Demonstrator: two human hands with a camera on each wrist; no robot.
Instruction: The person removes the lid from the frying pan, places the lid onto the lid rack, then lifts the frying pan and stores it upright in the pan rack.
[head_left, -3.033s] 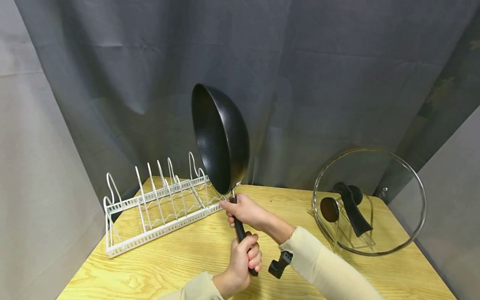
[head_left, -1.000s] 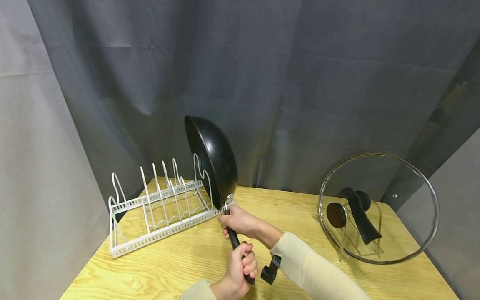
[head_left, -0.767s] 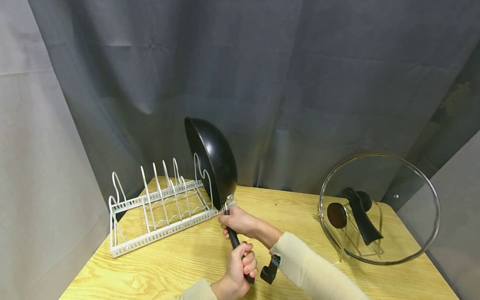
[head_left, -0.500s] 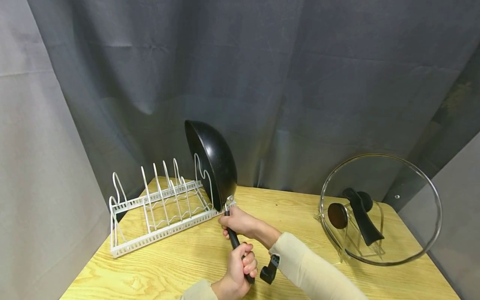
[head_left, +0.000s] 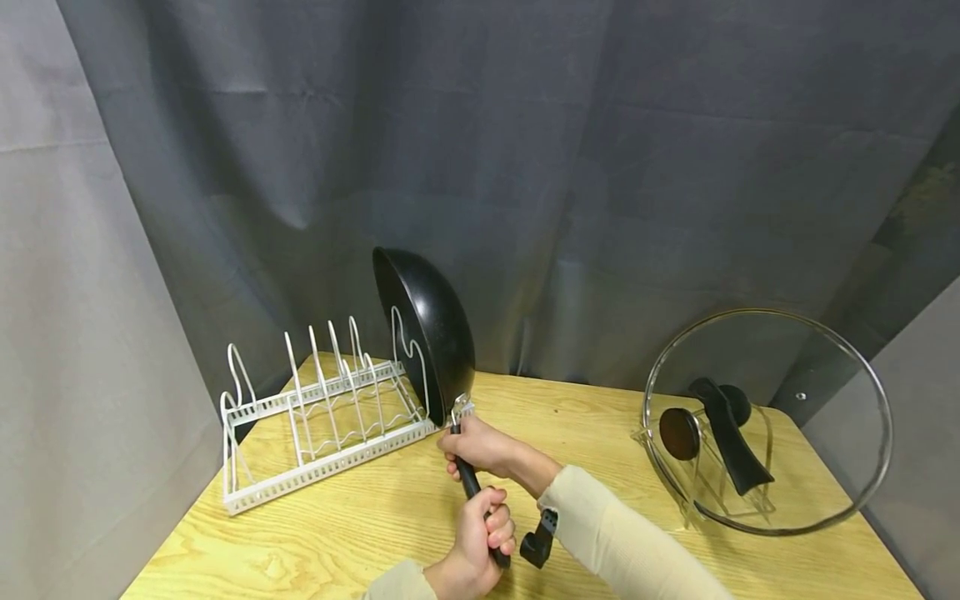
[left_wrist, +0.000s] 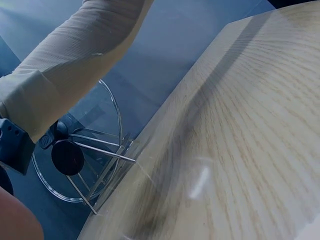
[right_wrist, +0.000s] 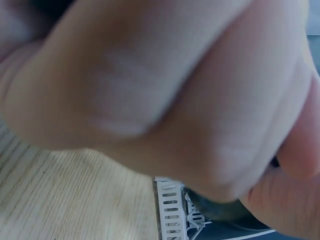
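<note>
A deep black wok (head_left: 444,333) stands on its edge, tilted, at the right end of the white wire rack (head_left: 337,457). Its open side faces left, and a wavy wire divider passes in front of it. My right hand (head_left: 480,443) grips the black handle close to the metal neck. Lower down, my left hand (head_left: 480,529) has its fingers wrapped round the handle (head_left: 467,473) near its end. In the right wrist view, curled fingers (right_wrist: 200,110) fill most of the picture, with the rack's slotted rail (right_wrist: 171,210) below them.
To the right, a large glass lid (head_left: 885,433) with a metal rim and black handle leans in a small wire stand (head_left: 693,492), beside a dark round knob (head_left: 678,433). Grey curtains (head_left: 637,208) close off the back and sides of the wooden table (head_left: 337,533).
Since three seconds ago, both hands have brought the wok down and slightly left onto the rack's right end. Over the last second its rim sank a little further while both hands kept their grip.
</note>
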